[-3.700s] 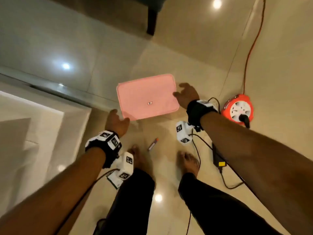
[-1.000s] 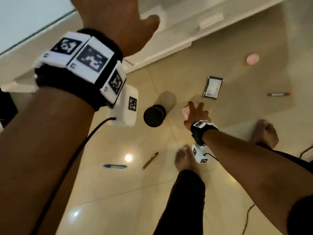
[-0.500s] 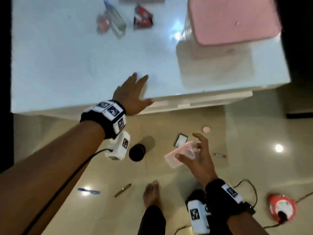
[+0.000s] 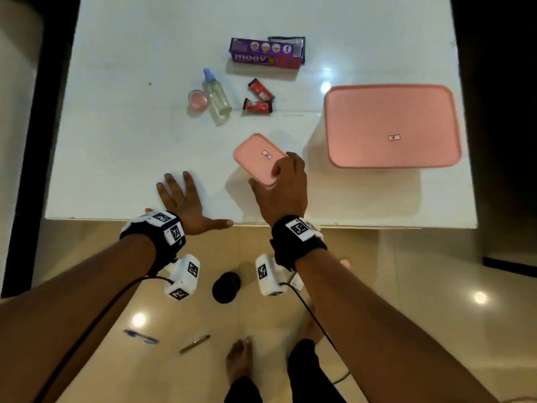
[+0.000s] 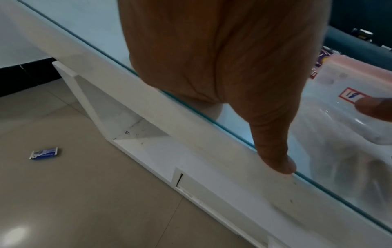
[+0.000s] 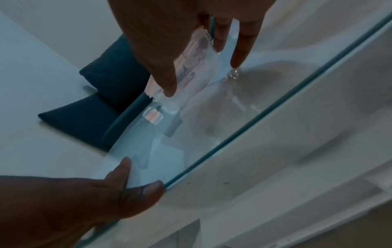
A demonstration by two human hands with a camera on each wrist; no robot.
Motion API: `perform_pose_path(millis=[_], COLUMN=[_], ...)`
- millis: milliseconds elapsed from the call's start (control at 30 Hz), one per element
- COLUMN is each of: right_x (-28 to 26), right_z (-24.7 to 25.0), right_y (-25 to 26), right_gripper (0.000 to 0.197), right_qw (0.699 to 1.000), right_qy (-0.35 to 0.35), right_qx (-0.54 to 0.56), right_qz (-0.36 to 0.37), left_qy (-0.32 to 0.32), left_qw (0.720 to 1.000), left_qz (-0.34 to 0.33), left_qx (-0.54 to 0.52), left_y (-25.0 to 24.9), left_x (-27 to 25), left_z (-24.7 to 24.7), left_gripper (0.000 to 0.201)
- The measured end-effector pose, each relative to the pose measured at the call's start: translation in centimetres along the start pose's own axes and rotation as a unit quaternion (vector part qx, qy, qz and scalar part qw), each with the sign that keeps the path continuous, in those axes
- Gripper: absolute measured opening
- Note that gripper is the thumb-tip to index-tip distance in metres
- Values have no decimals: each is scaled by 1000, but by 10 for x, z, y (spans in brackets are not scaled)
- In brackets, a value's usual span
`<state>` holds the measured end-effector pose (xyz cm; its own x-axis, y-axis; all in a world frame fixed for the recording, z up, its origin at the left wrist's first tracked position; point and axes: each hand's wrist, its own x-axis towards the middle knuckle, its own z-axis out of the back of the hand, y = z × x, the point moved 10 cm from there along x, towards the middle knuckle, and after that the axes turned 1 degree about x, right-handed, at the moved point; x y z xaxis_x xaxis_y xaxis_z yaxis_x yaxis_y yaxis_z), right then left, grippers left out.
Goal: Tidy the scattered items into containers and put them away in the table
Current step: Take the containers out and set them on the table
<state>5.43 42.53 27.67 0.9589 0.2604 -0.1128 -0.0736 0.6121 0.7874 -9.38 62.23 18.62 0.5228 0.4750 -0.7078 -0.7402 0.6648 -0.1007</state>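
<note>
Gripping the near end of the small pink-lidded container, the right hand has its fingers curled over the lid edge in the head view; the container sits on the white worktop just left of the large pink-lidded container. The left hand lies flat with fingers spread and straight on the worktop's near edge, well to the left of the large container, holding nothing. Farther back and left of the large container lie a clear spray bottle, a small pink jar touching it, two red sachets and a purple box. On the floor, below the worktop edge, are a black cylinder, a blue pen and a gold pen

From the left wrist, the left hand presses palm down on the glass, its thumb stretched along the rim; a clear container with a pink lid stands to the right, and a small blue packet lies on the floor

From the right wrist, the right hand's fingers and thumb clasp the small container, whose clear wall shows; the left hand's fingers rest on the glass edge
</note>
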Motion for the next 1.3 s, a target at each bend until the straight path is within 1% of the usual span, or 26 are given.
perform_pose_path(millis=[100,167,200,267,300,333,367,433,500,567,633,700,733,767,833,900,967,1033,1067,1100,1167,1233,1300], right_x=[8,-4,-13,-40,-55,-71,-89,-126,-165,-206,-239,-262,-264,-267,-263,-257,-255,-254,-256,-261,-265,-269,-270], right_z=[-16,-9,-2,13,19,20,14,-9,-41,-77,-111,-141,-152,-166,-185,-209,-236,-268,-280,-297,-319,-340,-351], right_y=[-3,-3,-5,-14,-21,-30,-41,-70,-108,-145,-172,-187,-192,-195,-200,-201,-205,-213,-220,-227,-235,-244,-249], right_gripper=[49,51,48,39,34,30,26,21,21,24,33,44,48,51,54,58,63,72,77,81,85,80,70], right_qw=[998,997,998,998,998,996,993,979,950,904,853,811,802,800,814,836,850,855,854,850,845,840,834], right_qy=[50,49,42,23,27,47,84,185,302,406,479,519,524,521,494,459,433,414,407,404,396,390,395], right_qx=[-43,-43,-35,-14,-3,4,1,-30,-80,-136,-202,-266,-284,-292,-289,-261,-227,-211,-212,-215,-241,-271,-293], right_qz=[2,29,39,56,65,74,81,77,32,-10,-33,-39,-46,-59,-102,-150,-193,-229,-246,-261,-266,-261,-250], left_qy=[13,22,27,36,37,37,35,32,20,11,-13,-50,-81,-112,-147,-151,-125,-126,-130,-127,-126,-143,-170], left_qw=[1000,1000,999,999,999,999,999,999,1000,1000,999,995,993,990,988,988,990,986,984,985,988,986,981], left_qz=[17,20,20,26,23,19,16,13,4,-10,-42,-80,-88,-85,-56,-19,-19,-49,-57,-59,-58,-63,-78], left_qx=[10,-1,-2,-1,-4,-6,-5,-15,-11,-4,15,16,4,-3,-1,20,57,98,105,102,73,57,52], left_y=[7,3,1,-1,-2,-4,-2,-3,-7,-8,-4,5,14,34,77,131,169,183,183,184,182,183,183], left_x=[2,-4,-7,-12,-14,-15,-15,-17,-18,-20,-21,-25,-28,-28,-27,-20,-9,0,2,6,9,12,10], left_z=[1,2,3,4,4,5,4,4,6,6,1,5,13,20,36,48,51,51,51,47,44,45,46], left_gripper=[151,152,153,153,152,152,152,153,152,148,135,116,108,103,100,102,106,108,108,106,99,93,90])
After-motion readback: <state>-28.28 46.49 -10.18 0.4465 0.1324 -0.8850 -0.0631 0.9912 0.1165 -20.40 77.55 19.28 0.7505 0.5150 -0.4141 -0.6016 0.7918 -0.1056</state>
